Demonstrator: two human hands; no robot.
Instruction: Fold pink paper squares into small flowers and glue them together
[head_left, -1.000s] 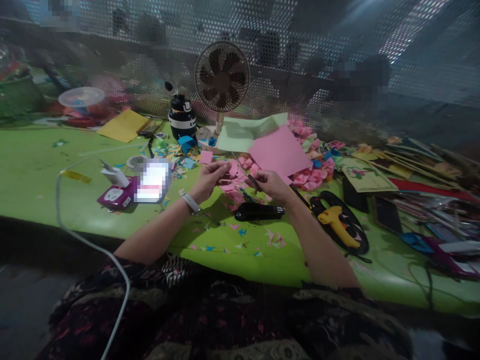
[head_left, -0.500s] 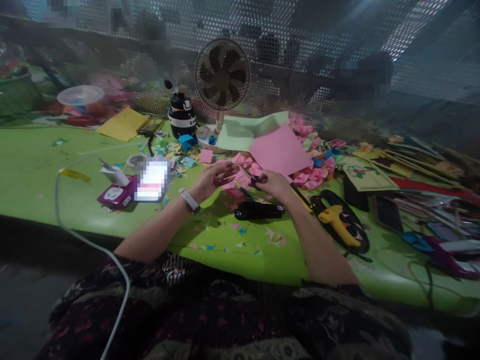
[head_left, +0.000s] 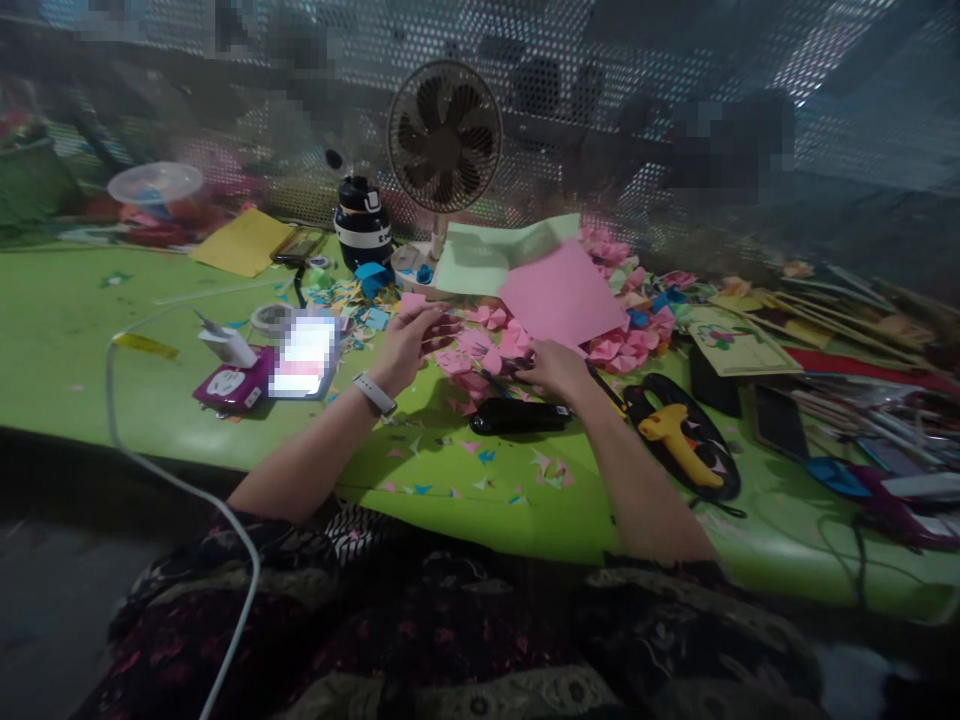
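Shaped, heaped: pink paper pieces (head_left: 478, 345) | whole: pink paper sheet (head_left: 559, 295) | grip apart: left hand (head_left: 406, 345) | grip impossible to make out: right hand (head_left: 559, 368)

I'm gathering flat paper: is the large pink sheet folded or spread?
Spread: the large pink sheet shows a broad face with no visible crease.
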